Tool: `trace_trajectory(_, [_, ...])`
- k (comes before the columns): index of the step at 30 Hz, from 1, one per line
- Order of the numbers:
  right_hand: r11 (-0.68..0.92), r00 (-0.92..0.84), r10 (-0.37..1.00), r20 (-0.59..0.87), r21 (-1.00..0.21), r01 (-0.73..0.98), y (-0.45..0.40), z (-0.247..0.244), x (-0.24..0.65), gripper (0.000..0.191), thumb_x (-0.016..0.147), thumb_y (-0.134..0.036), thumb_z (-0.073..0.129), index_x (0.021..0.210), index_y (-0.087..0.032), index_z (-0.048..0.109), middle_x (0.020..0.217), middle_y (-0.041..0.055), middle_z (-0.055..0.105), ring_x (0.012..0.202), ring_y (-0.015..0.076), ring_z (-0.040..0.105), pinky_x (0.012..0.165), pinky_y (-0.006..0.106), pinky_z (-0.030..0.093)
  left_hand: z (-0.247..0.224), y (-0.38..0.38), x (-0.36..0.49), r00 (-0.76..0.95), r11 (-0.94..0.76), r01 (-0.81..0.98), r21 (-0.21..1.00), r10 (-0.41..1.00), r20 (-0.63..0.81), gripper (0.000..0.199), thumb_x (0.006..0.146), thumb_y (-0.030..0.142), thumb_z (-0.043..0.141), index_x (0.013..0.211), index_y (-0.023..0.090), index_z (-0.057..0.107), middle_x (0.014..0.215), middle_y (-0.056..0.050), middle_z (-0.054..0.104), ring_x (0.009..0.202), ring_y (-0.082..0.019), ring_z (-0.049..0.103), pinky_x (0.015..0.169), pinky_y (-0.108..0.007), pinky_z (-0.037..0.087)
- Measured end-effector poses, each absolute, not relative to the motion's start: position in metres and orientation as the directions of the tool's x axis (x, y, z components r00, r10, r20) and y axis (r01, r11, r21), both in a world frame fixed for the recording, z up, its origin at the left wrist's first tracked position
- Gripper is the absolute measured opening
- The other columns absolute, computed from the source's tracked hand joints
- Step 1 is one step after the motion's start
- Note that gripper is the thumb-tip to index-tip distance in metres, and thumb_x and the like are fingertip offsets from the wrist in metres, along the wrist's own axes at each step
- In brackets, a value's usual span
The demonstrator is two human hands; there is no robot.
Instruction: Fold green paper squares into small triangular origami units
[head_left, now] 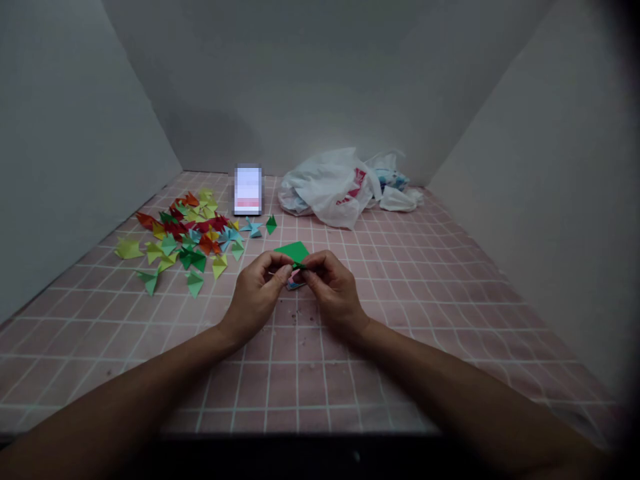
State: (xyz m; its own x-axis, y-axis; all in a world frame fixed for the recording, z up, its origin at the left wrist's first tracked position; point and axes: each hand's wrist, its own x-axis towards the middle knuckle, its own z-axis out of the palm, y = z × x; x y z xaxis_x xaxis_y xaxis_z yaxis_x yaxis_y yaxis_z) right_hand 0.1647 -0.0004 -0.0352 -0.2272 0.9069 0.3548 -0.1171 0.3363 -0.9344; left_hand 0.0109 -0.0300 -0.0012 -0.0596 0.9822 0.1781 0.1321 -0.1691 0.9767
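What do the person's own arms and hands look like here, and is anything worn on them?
The left hand and right hand are bare, without gloves. The left forearm and right forearm show no sleeves as far as the picture reaches. No watch, bracelet or ring shows, though parts of both hands are hidden.

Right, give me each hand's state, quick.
Left hand: closed, pinching one side of the small folded green paper.
Right hand: closed, pinching the other side of it.
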Motion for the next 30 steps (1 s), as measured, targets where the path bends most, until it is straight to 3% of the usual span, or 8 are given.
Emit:
trace_trajectory(7, [0.343,-0.206,0.914,0.349,-0.937,-0.066,-0.0001,-0.0356,0.1661,0.007,0.087,-0.021,0.065,0.088,-0.022,0.058,0.085,0.0005,0.06,0.078,0.0156,0.063,0.073,0.034,0.055,-0.0026,-0.0286,0.0112,-0.05,-0.153,0.086,0.984,0.986,0.158,0.01,0.083,0.027,0.068,0.084,0.017,0.068,0.077,-0.001,0.066,0.072,-0.014,0.062,0.07,-0.027,0.052])
trace_trajectory(13, [0.367,-0.237,0.897,0.374,-0.927,-0.076,0.0015,-0.0369,0.1661,0.008,0.086,-0.017,0.064,0.083,-0.022,0.058,0.087,0.0004,0.057,0.078,0.0151,0.06,0.073,0.032,0.053,-0.0007,-0.0281,0.0097,-0.021,-0.102,0.08,0.992,0.994,0.104,0.013,0.083,0.028,0.067,0.087,0.016,0.073,0.082,-0.002,0.067,0.076,-0.015,0.062,0.073,-0.027,0.051])
trace_trajectory(22, [0.429,-0.244,0.876,0.416,-0.903,0.002,0.002,-0.034,0.1671,0.009,0.085,-0.014,0.059,0.083,-0.023,0.06,0.085,0.0008,0.057,0.08,0.0163,0.057,0.073,0.032,0.049,-0.0068,-0.0263,0.0126,0.032,0.088,-0.185,0.979,0.996,-0.083,0.022,0.077,0.038,0.073,0.078,0.016,0.068,0.077,0.0,0.062,0.073,-0.013,0.058,0.072,-0.026,0.049])
trace_trajectory(30, [0.4,-0.254,0.884,0.391,-0.916,-0.019,0.0015,-0.0349,0.1668,0.01,0.085,-0.014,0.058,0.085,-0.023,0.059,0.086,0.0008,0.058,0.081,0.0163,0.057,0.074,0.033,0.049,-0.0063,-0.0264,0.0129,0.066,0.139,-0.269,0.953,0.99,-0.126,0.022,0.076,0.036,0.074,0.077,0.016,0.067,0.078,-0.001,0.061,0.072,-0.014,0.056,0.072,-0.029,0.05])
